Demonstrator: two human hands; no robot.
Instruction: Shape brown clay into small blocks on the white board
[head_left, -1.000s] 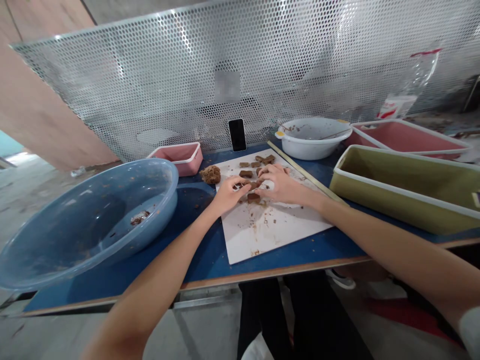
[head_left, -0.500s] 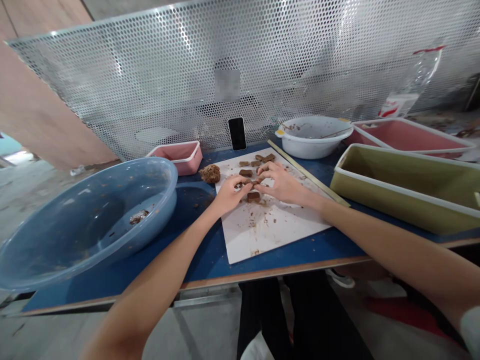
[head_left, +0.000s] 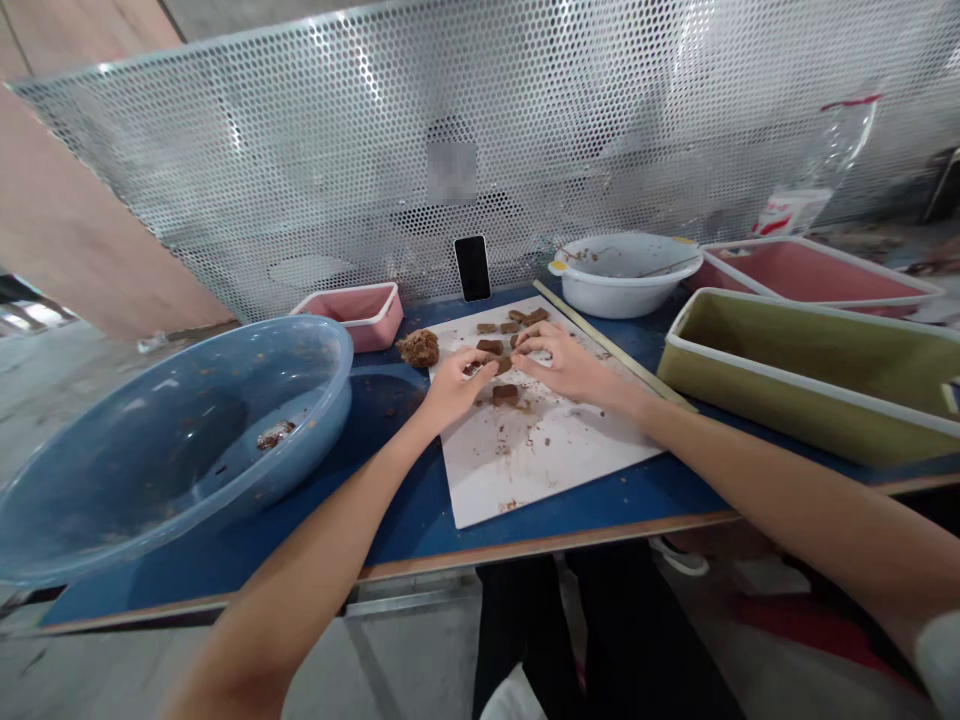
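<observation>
A small brown clay piece [head_left: 504, 365] lies between the fingertips of both hands, over a white board [head_left: 491, 475]. My left hand [head_left: 456, 388] pinches its left end with thumb and fingers. On the other end, the bent fingers of my right hand [head_left: 561, 366] close in from the right, partly hiding pieces behind them. Just nearer to me rests a clay block [head_left: 505, 394]. Farther back on the board are several more blocks, among them one clay block [head_left: 490, 346]. A rough brown clay lump [head_left: 418, 348] sits at the board's left edge.
A large blue basin [head_left: 315, 480] stands left, near a small pink tub [head_left: 384, 320]. A phone [head_left: 472, 268] leans at the back. Along the board's right runs a pale strip [head_left: 615, 345]; beyond are a white basin [head_left: 622, 295], an olive trough [head_left: 787, 390] and a pink tray [head_left: 825, 270].
My fingertips have drawn slightly apart, and more of the clay piece shows between them. The view has shifted a little; the other things stay in place.
</observation>
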